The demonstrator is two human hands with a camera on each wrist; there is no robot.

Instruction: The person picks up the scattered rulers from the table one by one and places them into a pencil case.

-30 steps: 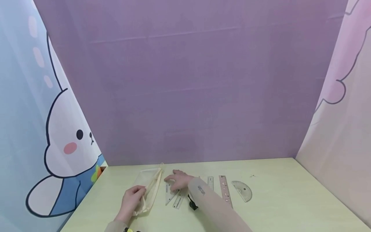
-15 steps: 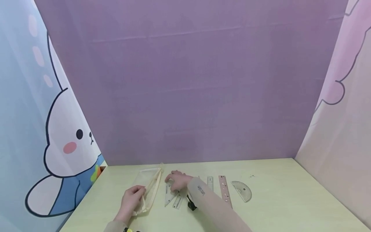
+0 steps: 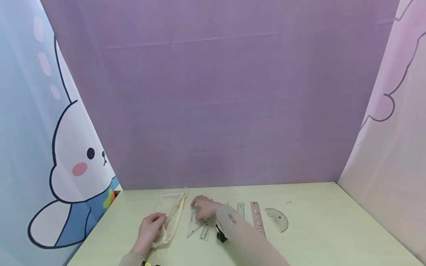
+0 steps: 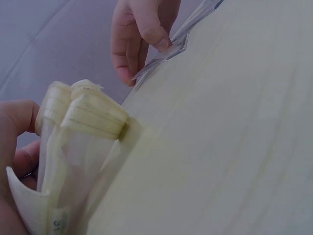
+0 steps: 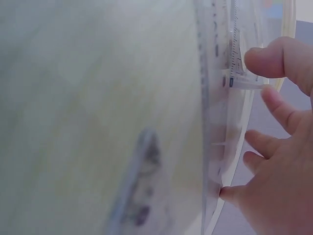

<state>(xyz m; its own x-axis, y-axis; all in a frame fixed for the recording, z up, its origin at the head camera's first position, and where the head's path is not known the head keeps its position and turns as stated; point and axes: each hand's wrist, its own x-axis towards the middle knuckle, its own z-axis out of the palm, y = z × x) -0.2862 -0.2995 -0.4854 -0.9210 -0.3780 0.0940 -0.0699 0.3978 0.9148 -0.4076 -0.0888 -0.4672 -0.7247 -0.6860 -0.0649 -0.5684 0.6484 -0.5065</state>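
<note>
In the head view my left hand (image 3: 150, 228) grips the edge of a translucent pouch (image 3: 172, 226) with cream trim, lying flat at the left of the table. The left wrist view shows the folded cream band of this pouch (image 4: 93, 112) beside my fingers. My right hand (image 3: 203, 207) pinches a clear set square (image 3: 193, 228) between thumb and fingers, its pointed end towards me. A short clear ruler (image 3: 206, 232) lies just right of it, its upper part hidden by the hand. Ruler markings show near my thumb in the right wrist view.
Right of the forearm lie another clear ruler (image 3: 241, 210), a pink patterned ruler (image 3: 257, 218) and a clear protractor (image 3: 277, 220). My right sleeve covers part of the rulers. A purple cloth (image 3: 226, 111) hangs behind the pale table (image 3: 326, 229).
The right hand has shifted slightly right, and the set square has turned a little, its near tip swinging left. The left hand and pouch stay nearly in place.
</note>
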